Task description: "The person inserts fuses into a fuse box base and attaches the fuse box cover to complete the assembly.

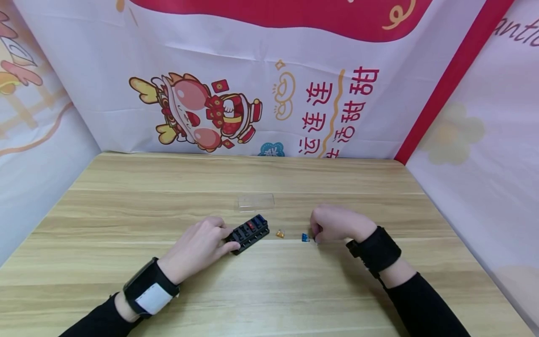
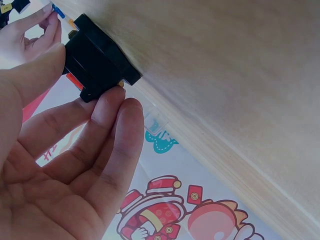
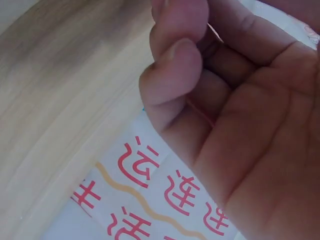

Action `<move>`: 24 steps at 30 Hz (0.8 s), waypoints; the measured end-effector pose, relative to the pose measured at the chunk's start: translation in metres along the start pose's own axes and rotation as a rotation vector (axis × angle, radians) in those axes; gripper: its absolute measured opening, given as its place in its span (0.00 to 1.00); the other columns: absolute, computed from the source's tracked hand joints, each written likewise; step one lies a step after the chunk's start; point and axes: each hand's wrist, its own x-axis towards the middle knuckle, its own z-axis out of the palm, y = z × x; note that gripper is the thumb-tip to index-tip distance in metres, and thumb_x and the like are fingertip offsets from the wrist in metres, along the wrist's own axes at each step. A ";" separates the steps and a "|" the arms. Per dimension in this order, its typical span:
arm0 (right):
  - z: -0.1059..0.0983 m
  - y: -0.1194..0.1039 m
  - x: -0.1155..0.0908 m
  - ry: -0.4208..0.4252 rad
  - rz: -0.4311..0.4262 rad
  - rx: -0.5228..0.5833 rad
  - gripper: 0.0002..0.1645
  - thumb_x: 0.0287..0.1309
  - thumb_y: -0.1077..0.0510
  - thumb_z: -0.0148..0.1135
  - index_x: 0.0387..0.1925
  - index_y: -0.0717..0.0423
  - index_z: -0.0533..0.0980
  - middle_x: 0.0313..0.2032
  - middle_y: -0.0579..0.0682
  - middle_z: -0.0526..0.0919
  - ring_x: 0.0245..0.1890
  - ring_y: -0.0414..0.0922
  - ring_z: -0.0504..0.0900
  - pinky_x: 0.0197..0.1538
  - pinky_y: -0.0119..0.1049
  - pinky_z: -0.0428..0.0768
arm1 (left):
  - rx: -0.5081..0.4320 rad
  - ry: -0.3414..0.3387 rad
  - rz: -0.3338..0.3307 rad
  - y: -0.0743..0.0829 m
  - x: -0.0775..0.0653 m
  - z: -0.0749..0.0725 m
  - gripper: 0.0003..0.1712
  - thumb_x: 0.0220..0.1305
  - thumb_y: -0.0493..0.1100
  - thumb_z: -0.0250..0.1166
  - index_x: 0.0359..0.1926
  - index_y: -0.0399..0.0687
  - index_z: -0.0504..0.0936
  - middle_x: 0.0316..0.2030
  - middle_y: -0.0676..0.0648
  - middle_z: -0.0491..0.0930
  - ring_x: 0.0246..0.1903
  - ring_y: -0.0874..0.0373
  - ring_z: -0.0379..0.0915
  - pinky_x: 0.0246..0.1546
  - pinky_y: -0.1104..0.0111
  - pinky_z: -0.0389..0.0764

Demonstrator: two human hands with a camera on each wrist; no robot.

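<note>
My left hand (image 1: 202, 241) grips one end of a black fuse block (image 1: 252, 230), thumb on the near side and fingers on the far side. A red fuse (image 1: 251, 225) and blue ones sit in its slots. In the left wrist view the block's dark end (image 2: 97, 57) shows between thumb and fingertips. My right hand (image 1: 337, 223) is bent down to the table, fingers curled, fingertips just right of a loose blue fuse (image 1: 305, 237). A tiny pale bit shows under those fingertips; I cannot tell whether they pinch it. Orange fuse pieces (image 1: 280, 233) lie between block and blue fuse.
A clear plastic cover (image 1: 255, 202) lies on the wooden table (image 1: 269, 290) behind the fuse block. Printed cloth (image 1: 252, 47) hangs along the table's back edge, and more cloth walls in both sides.
</note>
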 end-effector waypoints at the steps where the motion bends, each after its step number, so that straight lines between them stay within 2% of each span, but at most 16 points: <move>1: 0.000 0.000 0.000 -0.007 0.009 -0.001 0.18 0.46 0.67 0.71 0.13 0.49 0.74 0.17 0.37 0.68 0.18 0.36 0.63 0.24 0.33 0.64 | -0.001 -0.001 -0.002 0.000 0.000 0.000 0.16 0.55 0.53 0.75 0.32 0.44 0.89 0.28 0.53 0.75 0.24 0.64 0.66 0.22 0.71 0.71; 3: 0.000 -0.001 0.000 -0.021 0.020 -0.004 0.18 0.47 0.67 0.70 0.13 0.49 0.73 0.16 0.37 0.66 0.18 0.36 0.62 0.24 0.33 0.62 | -0.002 -0.001 -0.003 0.000 -0.001 0.000 0.16 0.55 0.53 0.75 0.33 0.44 0.89 0.28 0.53 0.75 0.24 0.64 0.66 0.23 0.71 0.71; 7: 0.001 0.001 0.000 -0.053 0.043 0.019 0.16 0.50 0.65 0.70 0.15 0.49 0.74 0.17 0.38 0.68 0.18 0.36 0.64 0.24 0.33 0.65 | -0.004 -0.001 -0.004 0.000 -0.001 0.000 0.16 0.56 0.52 0.75 0.33 0.43 0.89 0.29 0.52 0.76 0.24 0.64 0.66 0.23 0.71 0.71; 14: -0.001 0.006 -0.002 -0.087 0.003 0.092 0.15 0.49 0.66 0.67 0.14 0.50 0.73 0.15 0.37 0.67 0.16 0.35 0.63 0.23 0.32 0.63 | 0.003 0.005 -0.004 0.000 -0.001 0.000 0.16 0.55 0.53 0.75 0.32 0.44 0.89 0.28 0.53 0.75 0.24 0.64 0.66 0.22 0.70 0.71; 21: -0.003 0.009 -0.004 -0.121 0.025 0.153 0.12 0.51 0.64 0.67 0.18 0.49 0.76 0.15 0.38 0.71 0.16 0.35 0.67 0.23 0.32 0.67 | -0.001 0.002 -0.005 0.000 -0.001 0.001 0.16 0.55 0.53 0.75 0.32 0.44 0.89 0.29 0.52 0.76 0.24 0.64 0.67 0.22 0.70 0.71; 24: -0.004 0.009 -0.004 -0.122 0.009 0.163 0.13 0.51 0.65 0.66 0.17 0.50 0.76 0.14 0.38 0.71 0.14 0.35 0.66 0.22 0.31 0.66 | -0.001 0.001 -0.004 -0.001 -0.001 0.001 0.16 0.56 0.53 0.75 0.33 0.44 0.89 0.29 0.52 0.75 0.24 0.64 0.67 0.22 0.70 0.71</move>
